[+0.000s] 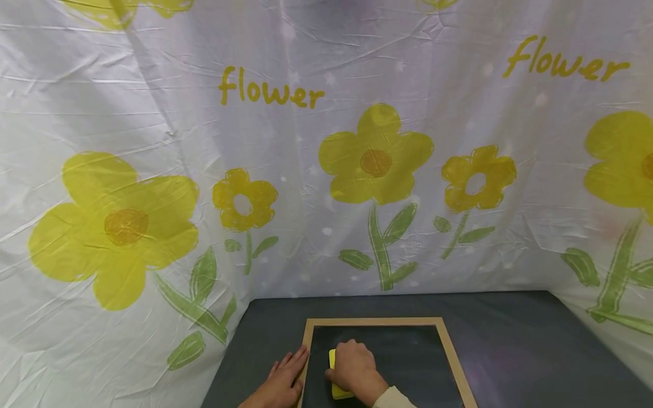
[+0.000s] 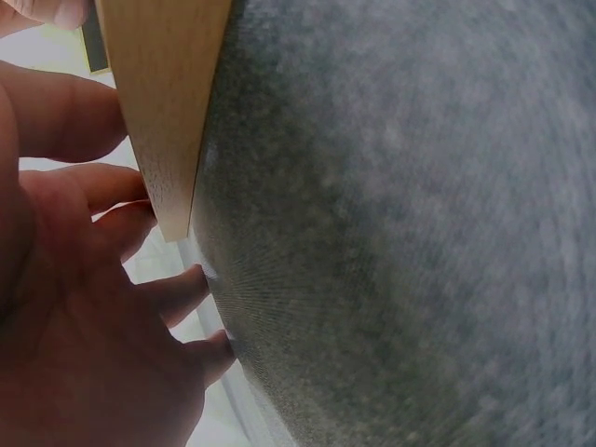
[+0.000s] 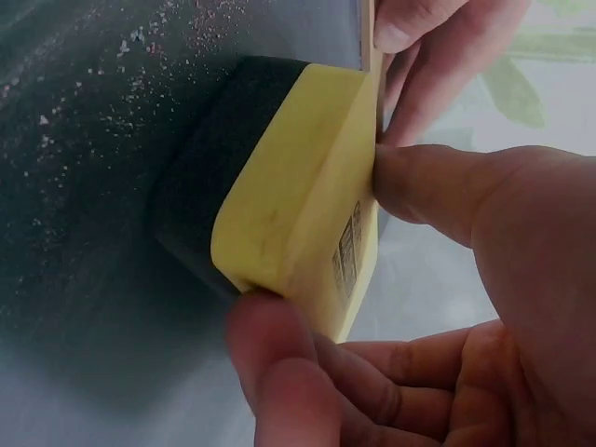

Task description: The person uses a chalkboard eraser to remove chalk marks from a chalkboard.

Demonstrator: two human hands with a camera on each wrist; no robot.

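Eraser parked at the chalkboard's left edge

Our right hand (image 1: 355, 367) has fingers clamped on the yellow eraser (image 3: 298, 200), long axis near-to-far; our left hand (image 1: 283, 382) lies flat, fingers straight, pressing the chalkboard (image 1: 408, 351) frame just left of it.

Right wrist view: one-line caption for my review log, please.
Right hand grips a yellow eraser against the dusty chalkboard.

Cream sleeve cuff (image 1: 390, 398) (right wrist only).
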